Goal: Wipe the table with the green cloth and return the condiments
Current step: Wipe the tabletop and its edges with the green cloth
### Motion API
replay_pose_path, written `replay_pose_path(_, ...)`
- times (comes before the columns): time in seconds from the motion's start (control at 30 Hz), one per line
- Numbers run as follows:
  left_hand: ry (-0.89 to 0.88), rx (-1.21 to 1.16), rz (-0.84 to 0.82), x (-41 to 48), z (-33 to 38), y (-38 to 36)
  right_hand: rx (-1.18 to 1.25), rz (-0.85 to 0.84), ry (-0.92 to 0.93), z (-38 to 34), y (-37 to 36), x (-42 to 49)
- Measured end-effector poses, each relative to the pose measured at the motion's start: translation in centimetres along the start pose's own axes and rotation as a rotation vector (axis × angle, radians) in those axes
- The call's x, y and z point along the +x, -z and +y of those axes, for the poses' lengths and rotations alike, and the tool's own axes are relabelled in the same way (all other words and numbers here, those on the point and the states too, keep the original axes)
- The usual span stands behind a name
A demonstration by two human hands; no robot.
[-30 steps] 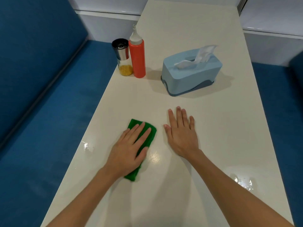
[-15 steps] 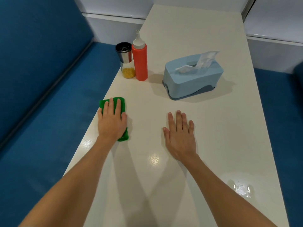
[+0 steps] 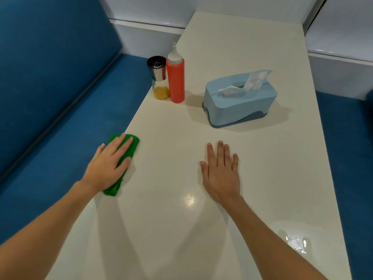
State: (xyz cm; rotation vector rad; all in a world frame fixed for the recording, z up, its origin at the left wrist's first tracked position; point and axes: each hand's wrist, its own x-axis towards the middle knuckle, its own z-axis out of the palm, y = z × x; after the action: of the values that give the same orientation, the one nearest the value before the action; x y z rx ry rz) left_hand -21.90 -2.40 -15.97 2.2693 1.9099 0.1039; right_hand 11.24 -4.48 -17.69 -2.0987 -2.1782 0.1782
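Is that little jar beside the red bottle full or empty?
Partly full: yellow contents sit in the bottom of the jar, with a clear band of glass above.

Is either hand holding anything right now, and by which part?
Nothing is gripped. The left hand presses flat on the middle of the green cloth, fingers straight; the right hand lies flat on the table.

The single head-worn wide-angle camera looks forward and steeply down along the table (image 3: pixel 232 47), close over it (both forearms enter from the bottom edge). The left hand (image 3: pixel 107 168) pressing the green cloth (image 3: pixel 134 147) lies left of centre. Beyond and right of that hold, the view reaches the far wall (image 3: pixel 151 7).
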Motion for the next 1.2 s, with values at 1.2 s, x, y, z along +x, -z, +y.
replay_pose_path(1.2, -0.144, -0.059, -0.032, -6.9, 7.7, -1.6, 0.126, -0.088, 0.055, 0.9, 1.0, 0.0)
